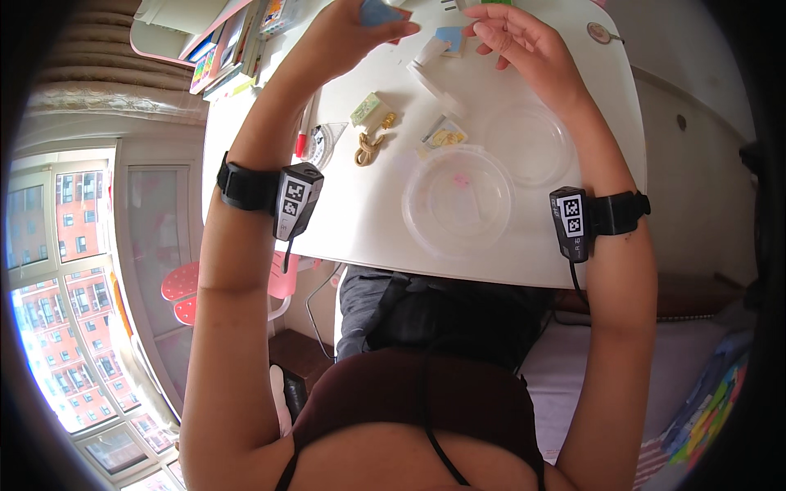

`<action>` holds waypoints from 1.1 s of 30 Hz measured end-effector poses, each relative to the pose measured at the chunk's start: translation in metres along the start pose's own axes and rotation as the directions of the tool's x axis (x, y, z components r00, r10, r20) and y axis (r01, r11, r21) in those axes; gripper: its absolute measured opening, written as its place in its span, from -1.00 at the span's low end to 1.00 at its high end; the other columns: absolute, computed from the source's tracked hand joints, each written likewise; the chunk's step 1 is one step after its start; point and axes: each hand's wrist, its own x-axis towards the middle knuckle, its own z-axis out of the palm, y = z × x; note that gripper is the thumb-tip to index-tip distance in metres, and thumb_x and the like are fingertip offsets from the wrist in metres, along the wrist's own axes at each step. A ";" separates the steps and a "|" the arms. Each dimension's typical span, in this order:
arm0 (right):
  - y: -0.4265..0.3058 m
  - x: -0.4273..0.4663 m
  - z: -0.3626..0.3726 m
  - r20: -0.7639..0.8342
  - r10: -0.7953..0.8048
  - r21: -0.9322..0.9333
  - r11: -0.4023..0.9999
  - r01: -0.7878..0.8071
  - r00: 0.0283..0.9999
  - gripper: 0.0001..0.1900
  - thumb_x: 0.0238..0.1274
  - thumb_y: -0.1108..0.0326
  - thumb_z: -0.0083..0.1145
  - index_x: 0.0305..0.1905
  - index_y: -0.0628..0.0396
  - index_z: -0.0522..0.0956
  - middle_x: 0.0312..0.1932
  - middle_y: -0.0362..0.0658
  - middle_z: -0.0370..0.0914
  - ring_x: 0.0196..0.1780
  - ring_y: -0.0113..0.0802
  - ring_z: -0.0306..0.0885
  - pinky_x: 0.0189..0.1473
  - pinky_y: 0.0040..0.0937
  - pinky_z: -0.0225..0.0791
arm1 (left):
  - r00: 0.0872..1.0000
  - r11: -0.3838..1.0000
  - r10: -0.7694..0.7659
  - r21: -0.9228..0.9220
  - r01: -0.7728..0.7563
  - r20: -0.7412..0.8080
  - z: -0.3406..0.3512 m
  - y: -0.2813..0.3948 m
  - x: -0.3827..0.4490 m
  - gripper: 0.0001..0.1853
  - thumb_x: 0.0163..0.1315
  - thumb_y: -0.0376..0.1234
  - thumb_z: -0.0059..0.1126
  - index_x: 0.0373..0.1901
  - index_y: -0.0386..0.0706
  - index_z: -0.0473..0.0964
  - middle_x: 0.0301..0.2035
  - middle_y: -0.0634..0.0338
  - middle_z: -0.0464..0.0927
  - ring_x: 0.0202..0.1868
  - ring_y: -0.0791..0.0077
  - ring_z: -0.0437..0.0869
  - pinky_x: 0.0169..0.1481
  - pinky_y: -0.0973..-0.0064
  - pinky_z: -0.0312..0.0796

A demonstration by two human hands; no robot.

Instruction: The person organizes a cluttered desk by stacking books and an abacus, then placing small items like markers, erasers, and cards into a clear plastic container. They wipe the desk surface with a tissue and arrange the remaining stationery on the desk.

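Note:
At the far side of the white table, my left hand (359, 30) grips a small blue and red item (382, 12), partly hidden by the fingers and cut by the frame edge. My right hand (519, 43) is raised to its right with fingers apart and nothing between them. Just left of its fingertips lies a light blue square (453, 40). A white object (431, 73) of unclear kind extends from that square toward me. Nearer to me stand a clear round plastic container (412, 208) and a clear round lid (529, 147).
A small card with a yellow picture (444, 134), a pale green box (367, 109), a bundled tan cord (368, 149), a set square with protractor (324, 144) and a red-capped pen (301, 145) lie mid-table. Books (227, 55) stand far left; a round badge (599, 33) lies far right.

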 end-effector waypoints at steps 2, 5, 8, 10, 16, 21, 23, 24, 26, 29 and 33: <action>0.001 0.001 0.003 -0.001 0.014 0.100 0.995 -0.014 1.000 -0.60 0.51 0.12 0.32 0.26 0.08 0.64 -0.15 -0.27 0.75 -0.08 -0.52 0.68 -0.09 -0.49 0.53 | 0.994 0.995 0.102 0.003 -0.103 0.023 0.015 0.021 0.011 -0.55 0.32 -0.06 0.52 0.02 -0.19 0.65 -0.25 0.21 0.78 -0.22 0.59 0.74 -0.23 0.58 0.49; 0.005 0.002 0.004 0.003 0.061 0.171 0.983 -0.061 0.998 -0.55 0.50 0.12 0.33 0.31 0.13 0.59 -0.18 -0.21 0.75 -0.20 -0.54 0.68 -0.18 -0.53 0.52 | 0.953 0.958 0.263 0.078 -0.277 0.149 0.026 0.034 0.022 -0.43 0.37 -0.17 0.44 0.30 -0.21 0.47 0.03 0.05 0.69 0.04 0.19 0.70 0.21 0.29 0.53; 0.008 0.003 -0.002 -0.045 0.069 0.141 0.988 -0.062 0.997 -0.57 0.49 0.15 0.33 0.25 0.20 0.58 -0.21 -0.18 0.74 -0.28 -0.55 0.67 -0.19 -0.53 0.55 | 0.938 0.956 0.283 -0.142 -0.258 0.201 0.006 0.015 0.039 -0.26 0.29 -0.15 0.55 0.39 -0.15 0.35 0.09 0.02 0.66 0.00 0.11 0.72 0.24 0.30 0.57; 0.008 0.003 -0.008 -0.056 0.130 0.049 0.991 -0.127 0.990 -0.60 0.50 0.17 0.31 0.21 0.22 0.58 -0.21 -0.17 0.74 -0.27 -0.53 0.67 -0.17 -0.51 0.58 | 0.966 0.965 0.248 0.062 -0.253 0.076 -0.021 -0.016 0.043 -0.60 0.41 -0.23 0.42 0.17 -0.22 0.61 -0.05 0.07 0.73 0.04 0.37 0.82 0.07 0.42 0.69; 0.001 0.002 -0.005 -0.053 0.187 0.068 0.981 -0.183 0.981 -0.65 0.52 0.27 0.21 0.21 0.27 0.51 -0.14 -0.11 0.73 -0.19 -0.44 0.74 -0.10 -0.46 0.63 | 0.963 0.891 -0.254 0.410 0.196 0.093 -0.053 -0.117 0.004 -0.43 0.23 -0.14 0.58 0.14 -0.28 0.60 -0.03 0.02 0.75 0.04 0.29 0.78 0.20 0.36 0.57; 0.001 0.000 -0.002 -0.047 0.162 0.119 0.981 -0.156 0.986 -0.58 0.53 0.32 0.15 0.35 0.25 0.45 -0.03 -0.08 0.72 -0.07 -0.38 0.77 -0.04 -0.41 0.65 | 0.961 0.956 -0.257 0.173 0.238 0.101 -0.046 -0.120 -0.001 -0.62 0.28 -0.24 0.54 0.00 -0.22 0.61 -0.18 0.15 0.79 -0.11 0.49 0.77 0.04 0.53 0.55; 0.004 -0.001 -0.005 -0.008 0.097 0.122 0.988 -0.095 0.995 -0.55 0.53 0.34 0.13 0.40 0.22 0.45 -0.01 -0.09 0.72 -0.05 -0.37 0.77 -0.03 -0.39 0.66 | 0.974 0.976 -0.210 0.081 0.203 0.089 -0.042 -0.100 -0.009 -0.70 0.31 -0.28 0.51 -0.05 -0.21 0.62 -0.21 0.19 0.79 -0.15 0.58 0.75 -0.02 0.59 0.54; 0.007 0.002 -0.005 -0.003 0.126 0.123 0.985 -0.125 0.992 -0.54 0.52 0.34 0.13 0.41 0.20 0.44 0.00 -0.10 0.72 -0.05 -0.37 0.77 -0.03 -0.39 0.66 | 0.957 0.979 -0.202 0.034 0.199 0.207 -0.043 -0.088 -0.014 -0.72 0.32 -0.29 0.50 -0.07 -0.21 0.63 -0.21 0.20 0.79 -0.16 0.60 0.74 -0.04 0.59 0.53; 0.013 0.006 -0.005 0.026 0.112 0.155 0.981 -0.114 0.993 -0.52 0.51 0.36 0.11 0.45 0.17 0.44 0.02 -0.11 0.72 -0.03 -0.38 0.76 -0.02 -0.39 0.66 | 0.893 0.980 -0.139 -0.073 0.187 0.428 -0.043 -0.064 -0.027 -0.78 0.34 -0.29 0.48 -0.12 -0.19 0.64 -0.22 0.22 0.79 -0.19 0.65 0.72 -0.08 0.60 0.51; 0.020 0.008 -0.006 0.019 0.126 0.156 0.979 -0.128 0.992 -0.53 0.50 0.38 0.10 0.43 0.17 0.45 0.02 -0.11 0.72 -0.03 -0.38 0.77 -0.02 -0.39 0.66 | 0.855 0.974 -0.162 0.221 0.057 0.492 -0.031 -0.040 -0.052 -0.74 0.22 -0.31 0.58 -0.19 -0.19 0.65 -0.20 0.26 0.68 -0.09 0.53 0.69 0.04 0.48 0.50; 0.021 0.008 -0.006 0.014 0.124 0.155 0.980 -0.124 0.992 -0.56 0.50 0.36 0.12 0.39 0.17 0.47 0.03 -0.10 0.72 -0.03 -0.37 0.77 -0.01 -0.39 0.66 | 0.915 0.957 -0.193 0.273 0.096 0.354 -0.014 -0.027 -0.062 -0.65 0.14 -0.30 0.63 -0.18 -0.21 0.61 -0.10 0.16 0.62 -0.04 0.35 0.70 0.14 0.41 0.51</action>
